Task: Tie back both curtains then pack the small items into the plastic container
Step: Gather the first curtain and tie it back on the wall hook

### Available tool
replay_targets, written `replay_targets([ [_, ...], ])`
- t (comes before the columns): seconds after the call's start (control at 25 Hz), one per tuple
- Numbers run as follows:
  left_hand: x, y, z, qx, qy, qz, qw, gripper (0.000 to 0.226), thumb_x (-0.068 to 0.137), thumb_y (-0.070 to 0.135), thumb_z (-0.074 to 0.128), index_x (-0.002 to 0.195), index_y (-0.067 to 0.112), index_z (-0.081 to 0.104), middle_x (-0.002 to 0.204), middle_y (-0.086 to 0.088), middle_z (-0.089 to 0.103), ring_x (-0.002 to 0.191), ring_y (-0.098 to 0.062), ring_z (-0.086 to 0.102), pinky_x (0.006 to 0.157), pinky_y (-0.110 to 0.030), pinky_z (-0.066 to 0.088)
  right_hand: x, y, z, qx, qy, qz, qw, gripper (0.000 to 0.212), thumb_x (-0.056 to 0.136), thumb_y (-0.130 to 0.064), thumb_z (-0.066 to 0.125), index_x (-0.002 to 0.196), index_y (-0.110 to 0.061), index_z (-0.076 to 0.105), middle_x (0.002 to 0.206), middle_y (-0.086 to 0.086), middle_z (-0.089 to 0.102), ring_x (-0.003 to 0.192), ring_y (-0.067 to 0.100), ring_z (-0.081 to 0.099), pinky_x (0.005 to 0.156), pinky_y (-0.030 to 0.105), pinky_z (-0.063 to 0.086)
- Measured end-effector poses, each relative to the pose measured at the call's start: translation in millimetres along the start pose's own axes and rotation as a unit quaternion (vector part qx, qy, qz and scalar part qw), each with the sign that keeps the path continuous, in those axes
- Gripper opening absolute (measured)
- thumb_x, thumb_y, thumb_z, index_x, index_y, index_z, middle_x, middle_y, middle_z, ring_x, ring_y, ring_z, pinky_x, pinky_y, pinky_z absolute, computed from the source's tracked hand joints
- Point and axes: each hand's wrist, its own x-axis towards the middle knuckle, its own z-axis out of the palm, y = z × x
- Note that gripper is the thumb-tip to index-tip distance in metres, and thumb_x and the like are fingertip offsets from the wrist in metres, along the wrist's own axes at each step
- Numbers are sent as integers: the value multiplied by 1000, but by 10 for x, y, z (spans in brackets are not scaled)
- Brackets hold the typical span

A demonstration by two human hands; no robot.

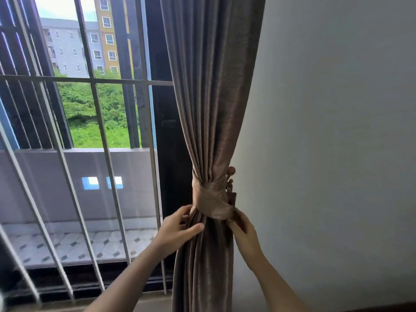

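Entry, left to right.

1. Window bars: white grille was seen across the glass, with a tiled balcony beyond. No part in the task.

2. Left hand: was found closed on the curtain, with thumb and fingers pinching the folds just below the tieback band.

3. Curtain: brown-grey drape, was gathered into one bundle beside the wall.

4. Tieback band: matching strip, was wrapped around the gathered waist and led up to the hook.

5. Hook: small knobbed fitting on the wall. How securely the band's loop was seated on it could not be told.

6. Right hand: fingers were curled round the curtain's right edge, touching the band's lower rim.

7. Wall: plain and pale.

Not in view: second curtain, small items, plastic container.

Risks judged:
- If the folds were tugged downward too hard, the band could be dragged off the hook and the bundle released.
- If one side were pulled more than the other, pleats could be slipped out from under the band.
- The fitting could be strained by a sharp pull.
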Motion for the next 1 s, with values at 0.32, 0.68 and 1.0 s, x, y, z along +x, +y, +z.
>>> replay_targets([
  [0.32, -13, -215, -151, 180, 39, 67, 981, 24, 93, 21, 55, 73, 34, 51, 59, 10, 50, 52, -5, 45, 55, -24, 36, -218, 57, 281, -177, 47, -6, 983, 28, 79, -43, 70, 86, -21, 54, 79, -10, 59, 78, 15, 60, 61, 12, 41],
  [0.68, 50, 333, -459, 203, 187, 281, 919, 37, 79, 27, 60, 113, 15, 56, 105, 9, 58, 90, 4, 55, 77, -8, 46, -51, -832, -43, -301, 100, -365, 876, 44, 77, -31, 57, 118, -15, 51, 114, -8, 51, 105, 10, 47, 92, 29, 43],
  [1.0, 414, 880, -405, 417, 60, 264, 868, 37, 85, 36, 60, 118, 23, 52, 113, 7, 57, 102, -16, 52, 73, -34, 50, 290, -1598, -208, -661, -93, -306, 678, 50, 76, -28, 64, 123, -19, 49, 130, 2, 47, 120, 23, 42, 102, 36, 32],
])
